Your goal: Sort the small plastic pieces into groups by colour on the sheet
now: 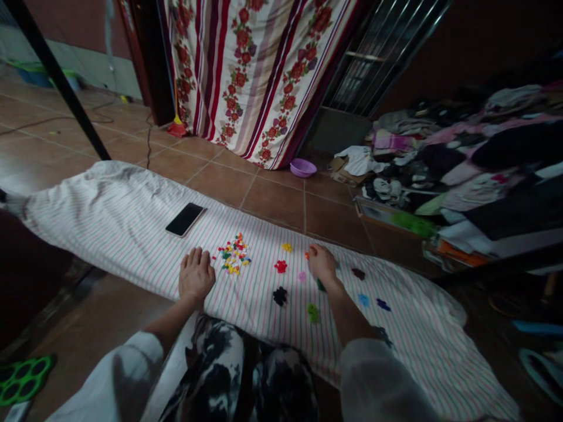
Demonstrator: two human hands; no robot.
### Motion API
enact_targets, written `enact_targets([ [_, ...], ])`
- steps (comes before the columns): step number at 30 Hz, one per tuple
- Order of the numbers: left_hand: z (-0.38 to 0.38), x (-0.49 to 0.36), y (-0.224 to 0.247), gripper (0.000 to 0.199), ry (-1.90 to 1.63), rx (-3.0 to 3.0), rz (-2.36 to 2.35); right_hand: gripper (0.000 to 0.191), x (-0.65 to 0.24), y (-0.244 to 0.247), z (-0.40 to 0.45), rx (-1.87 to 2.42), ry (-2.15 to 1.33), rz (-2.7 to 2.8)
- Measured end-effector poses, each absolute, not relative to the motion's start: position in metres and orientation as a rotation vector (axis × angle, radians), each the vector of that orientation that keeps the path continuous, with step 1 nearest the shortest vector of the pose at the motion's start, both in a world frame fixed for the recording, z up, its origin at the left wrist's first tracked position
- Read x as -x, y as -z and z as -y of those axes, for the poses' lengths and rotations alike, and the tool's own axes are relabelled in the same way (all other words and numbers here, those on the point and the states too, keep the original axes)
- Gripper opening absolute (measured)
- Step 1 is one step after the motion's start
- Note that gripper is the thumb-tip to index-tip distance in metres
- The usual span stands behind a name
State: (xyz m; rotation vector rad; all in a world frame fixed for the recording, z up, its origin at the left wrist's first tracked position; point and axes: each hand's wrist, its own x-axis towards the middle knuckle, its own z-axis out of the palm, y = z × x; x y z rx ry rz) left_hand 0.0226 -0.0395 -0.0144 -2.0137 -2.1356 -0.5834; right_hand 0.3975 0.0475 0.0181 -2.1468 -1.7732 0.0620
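Observation:
My left hand (196, 274) lies flat on the striped cloth, just left of a mixed heap of small coloured pieces (234, 255). Fingers curled, my right hand (322, 262) is at a small orange pile (307, 255); its fingertips are partly hidden, so I cannot make out what is in them. Around it lie single-colour piles: yellow (287, 247), red (280, 266), pink (301, 276), black (280, 296) and light green (312, 313). A dark green pile (321, 285) is partly covered by my right wrist. Farther right are brown (358, 274), light blue (363, 300) and dark blue (383, 305) piles.
A phone (185, 220) rests on the striped cloth (109, 217) to the left. Beyond the cloth are a tiled floor (272, 196), a purple basin (303, 167) and a floral curtain (246, 76). Heaped clothes (479, 152) fill the right side.

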Motion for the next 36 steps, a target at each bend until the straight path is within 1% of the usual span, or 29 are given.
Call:
enact_targets([
  [5, 0.039, -0.022, 0.015, 0.042, 0.607, 2.022, 2.14, 0.034, -0.359, -0.015, -0.057, 1.891, -0.046, 1.829],
  [10, 0.04, -0.023, 0.015, 0.042, 0.605, 2.032, 2.123, 0.036, -0.307, -0.008, -0.07, 1.62, -0.175, 1.991],
  [16, 0.039, -0.023, 0.015, 0.042, 0.61, 2.027, 2.144, 0.043, -0.239, 0.0, -0.089, 1.435, -0.315, 2.155],
  [19, 0.039, -0.024, 0.015, 0.042, 0.616, 2.026, 2.15, 0.045, -0.216, 0.003, -0.097, 1.428, -0.374, 2.272],
  [23, 0.039, -0.024, 0.016, 0.043, 0.619, 2.029, 2.152, 0.046, -0.206, 0.004, -0.101, 1.508, -0.399, 2.358],
  [28, 0.039, -0.024, 0.017, 0.043, 0.619, 2.029, 2.16, 0.036, -0.216, 0.003, -0.096, 1.508, -0.443, 2.313],
  [36, 0.039, -0.023, 0.017, 0.042, 0.621, 2.02, 2.149, 0.027, -0.221, 0.007, -0.087, 1.553, -0.427, 2.203],
])
